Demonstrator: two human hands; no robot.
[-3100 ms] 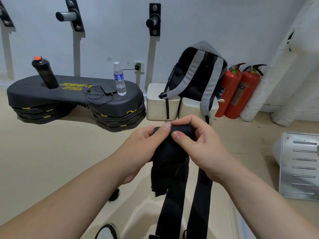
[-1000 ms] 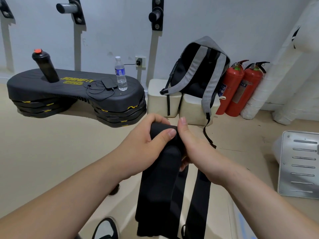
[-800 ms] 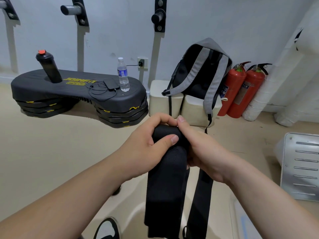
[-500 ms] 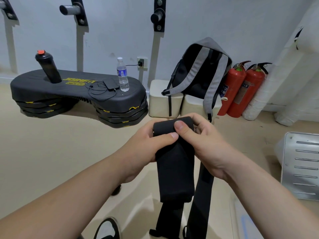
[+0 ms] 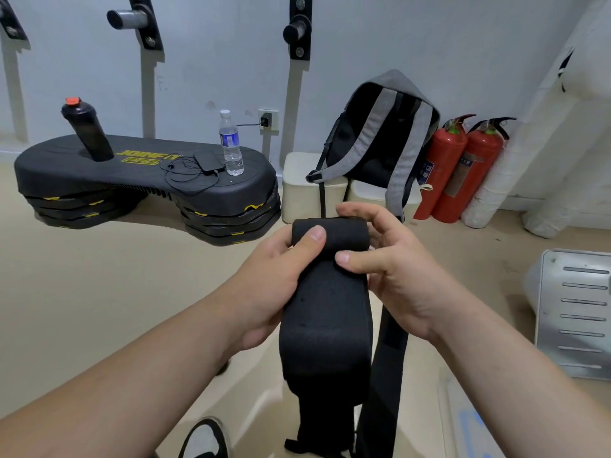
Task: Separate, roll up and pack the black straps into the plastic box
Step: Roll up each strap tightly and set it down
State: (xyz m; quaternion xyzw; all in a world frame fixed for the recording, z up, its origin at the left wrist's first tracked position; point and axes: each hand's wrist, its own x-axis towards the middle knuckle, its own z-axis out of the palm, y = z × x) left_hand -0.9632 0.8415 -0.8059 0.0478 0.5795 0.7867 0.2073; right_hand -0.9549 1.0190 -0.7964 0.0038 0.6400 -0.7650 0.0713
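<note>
Both hands were up at chest height on the wide black strap [image 5: 325,309]. The left hand [image 5: 274,272] gripped it with the thumb flat on the front of the rolled end [image 5: 330,238] and the fingers tucked behind. The right hand [image 5: 396,269] pinched it from the other side, thumb just under the roll and fingers curled over the top. That looked like a winding hold: one thumb stopped the coil springing open while the other hand fed the next turn.

Below the grip, the loose length hung straight down, its weight keeping it flat for rolling. Just right of it, under the right wrist, a narrow strap [image 5: 386,375] dangled on its own, apart from the wide one, so the separating seemed done for this pair. I judged this mid-roll, with a good length left to wind. I could not pick out the plastic box for certain.

Beyond the left hand sat a black step platform [image 5: 132,173] with yellow lettering that read "JOINFIT", the last letter partly hidden, and "PRO" beneath. The water bottle [image 5: 231,147] on it carried a blue label too small to read. So were the labels on the fire extinguishers [image 5: 463,166] beyond the right hand.
</note>
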